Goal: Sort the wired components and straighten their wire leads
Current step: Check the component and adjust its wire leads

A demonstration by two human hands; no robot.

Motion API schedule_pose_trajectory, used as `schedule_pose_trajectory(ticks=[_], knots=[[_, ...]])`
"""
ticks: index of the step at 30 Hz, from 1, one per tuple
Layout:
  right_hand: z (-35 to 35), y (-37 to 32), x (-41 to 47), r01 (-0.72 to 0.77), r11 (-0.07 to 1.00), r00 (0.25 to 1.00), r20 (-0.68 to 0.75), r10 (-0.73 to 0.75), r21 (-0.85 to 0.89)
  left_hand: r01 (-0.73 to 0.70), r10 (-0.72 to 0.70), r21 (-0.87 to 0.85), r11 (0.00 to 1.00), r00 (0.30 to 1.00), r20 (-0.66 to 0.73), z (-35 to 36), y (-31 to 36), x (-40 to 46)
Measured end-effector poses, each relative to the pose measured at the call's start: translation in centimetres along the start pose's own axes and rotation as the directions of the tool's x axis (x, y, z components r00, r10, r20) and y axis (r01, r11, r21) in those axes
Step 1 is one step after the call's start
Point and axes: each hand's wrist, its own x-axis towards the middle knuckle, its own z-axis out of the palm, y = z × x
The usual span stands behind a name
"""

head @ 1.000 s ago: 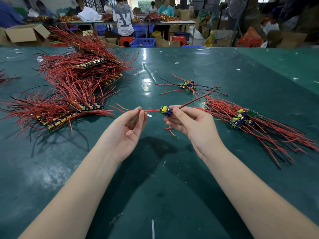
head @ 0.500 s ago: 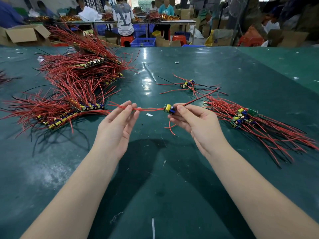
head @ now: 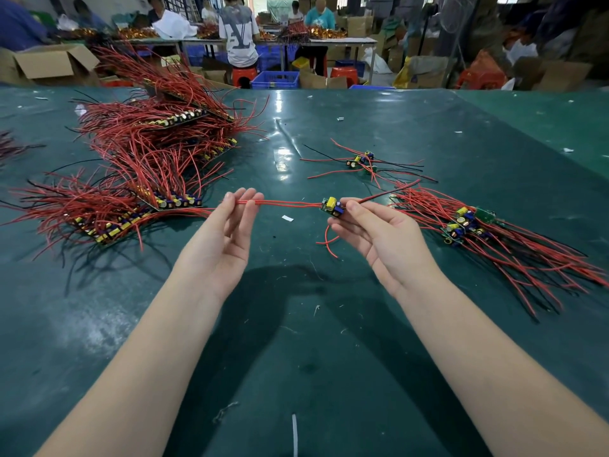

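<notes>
A small circuit board (head: 333,206) with yellow and blue parts is pinched between thumb and fingertips of the right hand (head: 379,239), above the green table (head: 296,324) near its centre. From the board, red wire leads (head: 283,202) are stretched toward 9 o'clock and are pinched by the left hand (head: 227,232), its other fingers nearly straight. A dark lead (head: 389,194) runs toward 2 o'clock. Sorted stacks (head: 138,179) lie at 10 o'clock, a loose pile (head: 487,239) at 3 o'clock, and a few boards (head: 361,159) at 1 o'clock.
</notes>
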Motion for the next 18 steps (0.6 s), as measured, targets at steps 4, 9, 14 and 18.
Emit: schedule_pose_trajectory(ticks=[4, 9, 14, 18], knots=[[0.14, -0.05, 0.04, -0.139, 0.973, 0.99, 0.019, 0.138, 0.184, 0.143, -0.144, -0.095, 0.985, 0.99, -0.004, 0.32, 0.16, -0.38], [0.32, -0.1, 0.1, -0.14, 0.973, 0.989, 0.078, 0.128, 0.183, 0.128, -0.128, -0.13, 0.983, 0.992, 0.009, 0.09, 0.66, -0.16], [0.22, 0.11, 0.07, -0.151, 0.971, 0.988, 0.059, 0.142, 0.186, 0.108, -0.108, -0.127, 0.986, 0.994, 0.008, -0.29, 0.68, -0.33], [0.14, 0.06, 0.09, -0.17, 0.962, 0.985, 0.049, 0.164, 0.213, 0.115, -0.114, -0.097, 0.989, 0.993, 0.018, -0.37, 0.7, -0.44]])
